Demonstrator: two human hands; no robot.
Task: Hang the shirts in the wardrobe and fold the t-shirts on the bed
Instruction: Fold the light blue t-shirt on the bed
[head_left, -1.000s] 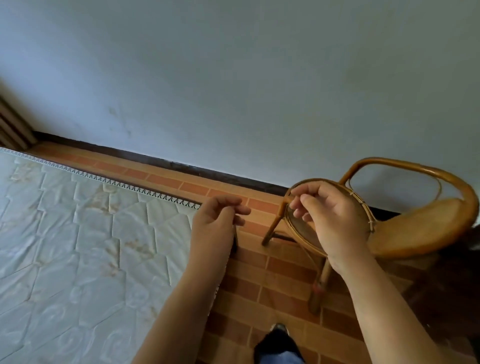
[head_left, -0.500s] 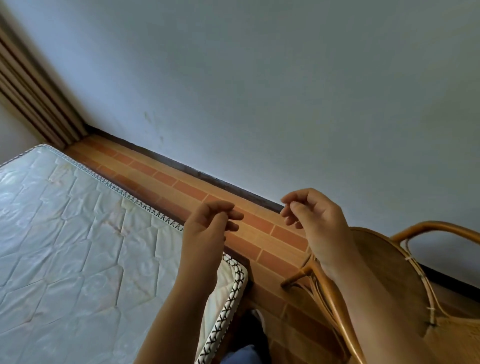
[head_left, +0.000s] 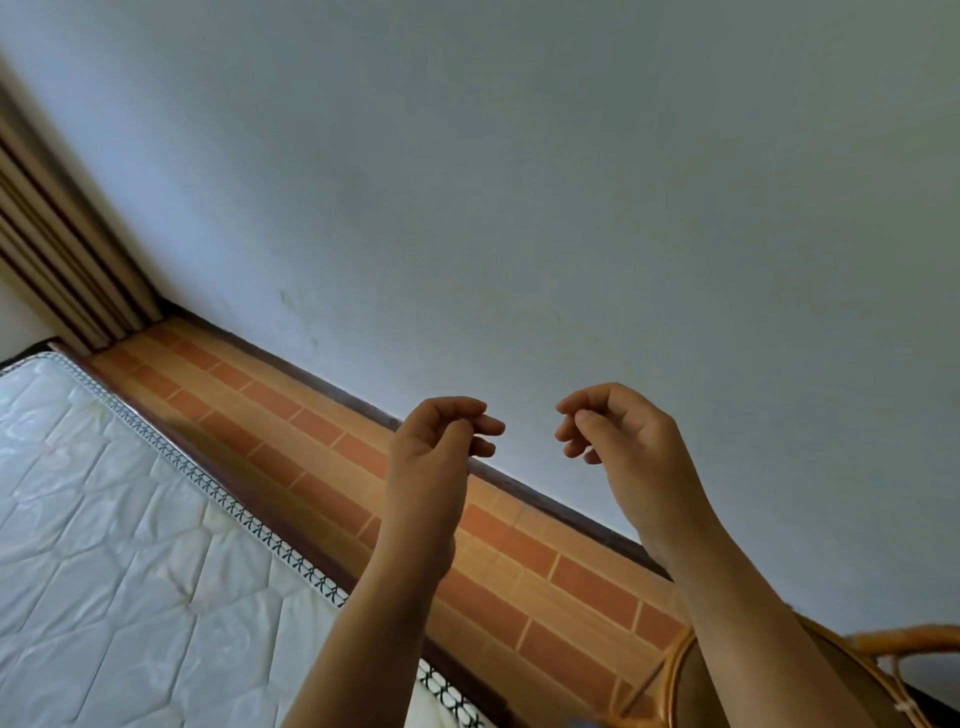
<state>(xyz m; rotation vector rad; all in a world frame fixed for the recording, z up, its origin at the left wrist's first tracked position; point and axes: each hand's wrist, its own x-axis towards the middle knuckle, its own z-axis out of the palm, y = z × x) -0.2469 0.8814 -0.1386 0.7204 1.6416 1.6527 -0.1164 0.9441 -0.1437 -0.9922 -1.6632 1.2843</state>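
Two bare hands are seen raised beside the bed (head_left: 104, 519), whose quilted white mattress fills the lower left. Compared with half a second ago, the view has been tilted upward: far more of the pale wall (head_left: 519, 182) is taken in, and the rattan chair (head_left: 893, 644), then prominent to the right of the bed, is now cut down to a curved rim and part of an arm at the frame's lower right corner. A second ago the right hand was held in front of that chair; it is now shown against the wall. The left hand (head_left: 436, 447) is set just past the bed's long edge, over the tiled floor (head_left: 332, 457) and the dark skirting board (head_left: 545, 499); its fingers are loosely curled with the thumb close to the fingertips, and nothing is held. The right hand (head_left: 618, 436), farther from the bed, is shaped the same way, loosely curled and holding nothing. The two hands are kept apart, fingertips turned toward each other. A strip of orange and tan floor is seen running between the bed and the wall. Beyond the bed's far end, a striped brown curtain (head_left: 57, 249) is hung in the corner. The right forearm is laid across the chair's rim, hiding part of it, and the left forearm covers a stretch of the bed's braided edge. Counted: two hands, one bed, one chair, one curtain.
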